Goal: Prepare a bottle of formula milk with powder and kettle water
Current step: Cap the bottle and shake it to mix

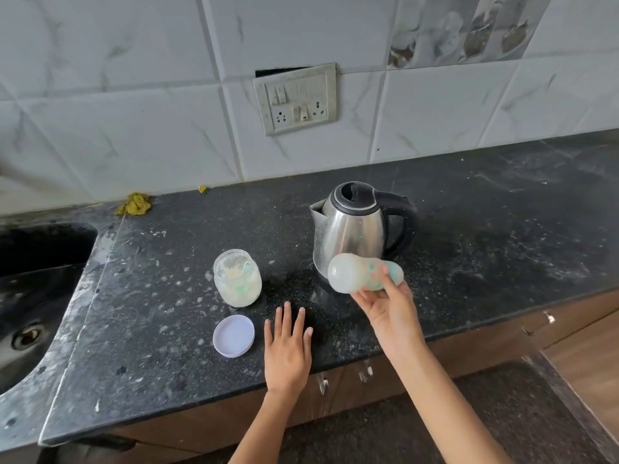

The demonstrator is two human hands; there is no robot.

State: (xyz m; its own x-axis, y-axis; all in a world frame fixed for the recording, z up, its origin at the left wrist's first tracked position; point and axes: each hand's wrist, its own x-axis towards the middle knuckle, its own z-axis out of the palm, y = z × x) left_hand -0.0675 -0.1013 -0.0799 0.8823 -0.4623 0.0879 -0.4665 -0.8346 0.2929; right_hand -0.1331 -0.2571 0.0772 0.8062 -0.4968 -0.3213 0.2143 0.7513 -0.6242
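A: Head view: right hand [390, 308] grips the feeding bottle [363, 273], tipped sideways and blurred, held above the black counter [469, 229].

B: And the kettle [355, 229]?

A: Upright just behind that grip. Left hand [288, 346] lies flat, fingers straight, holding nothing; the open powder jar [237, 277] stands beyond it, the lid [233, 335] beside it.

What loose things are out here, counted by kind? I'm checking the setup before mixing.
Kettle: 1
Powder jar: 1
Jar lid: 1
Baby bottle: 1, gripped by the right hand
Yellow cloth: 1
Total: 5
The left hand rests flat on the counter.
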